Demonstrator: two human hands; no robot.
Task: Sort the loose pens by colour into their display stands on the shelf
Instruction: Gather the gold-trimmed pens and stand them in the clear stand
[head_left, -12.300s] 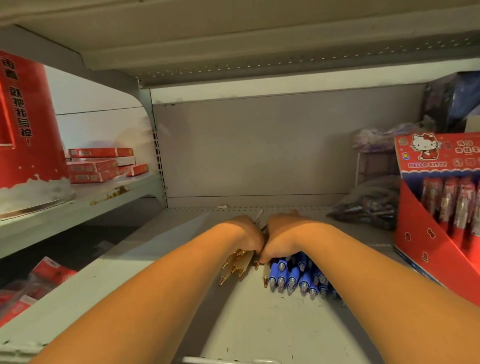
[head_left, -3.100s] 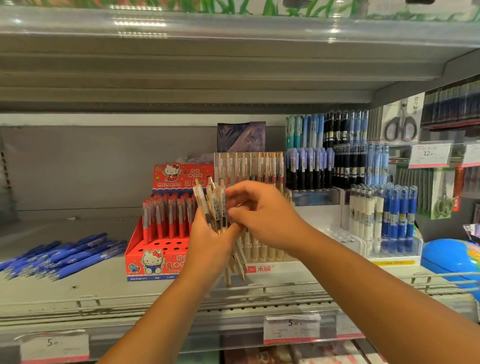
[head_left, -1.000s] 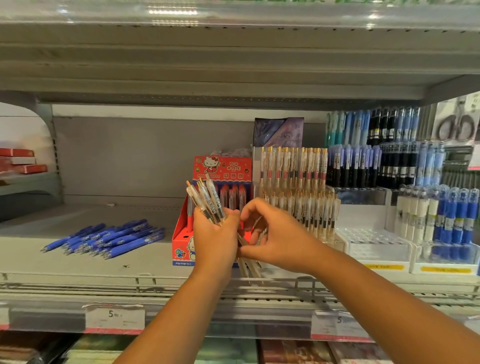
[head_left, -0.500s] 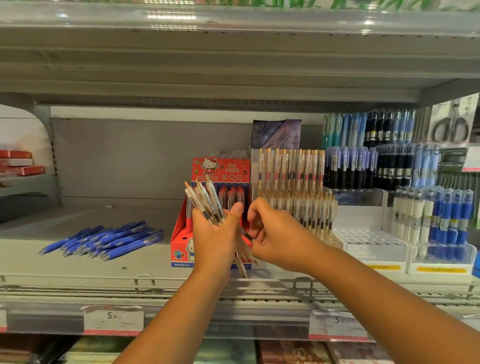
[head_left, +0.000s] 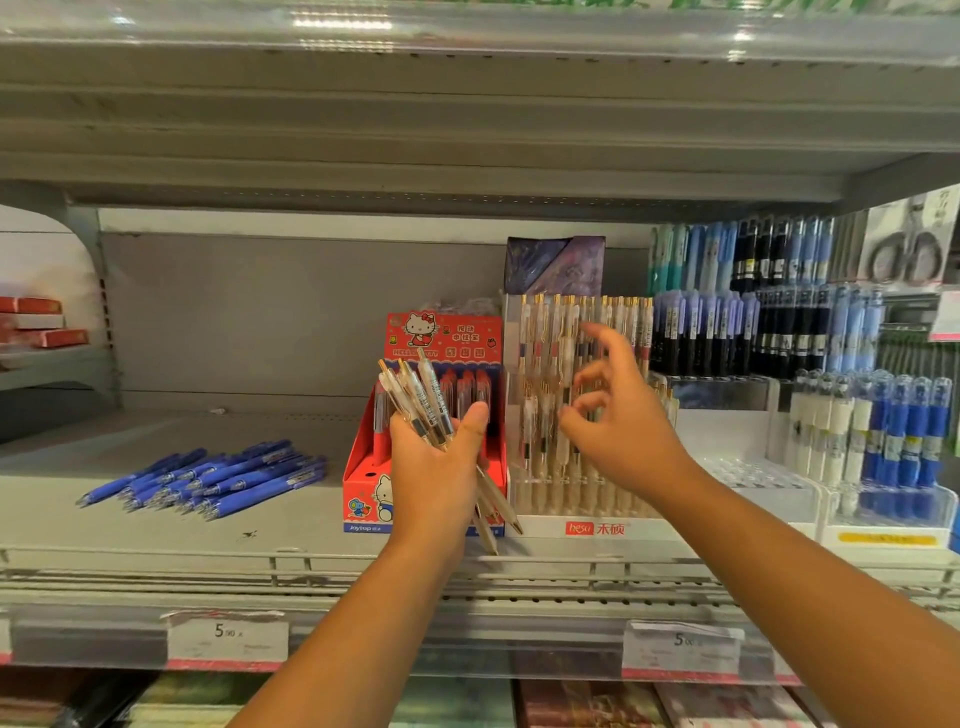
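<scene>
Holds both bare forearms up and forward, the left from the lower middle, the right from the lower right corner. Grips a bundle of clear pens (head_left: 415, 395) in the left hand (head_left: 436, 467), with the back of the hand to the camera and the thumb pressed across the barrels. Carries the right hand (head_left: 618, 426) slightly higher, apart from the left, with fingers (head_left: 602, 335) spread, loosely bent, a little blurred, holding nothing.

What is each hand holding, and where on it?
The left hand grips the clear pens around mid-barrel; the right hand holds nothing.
</scene>
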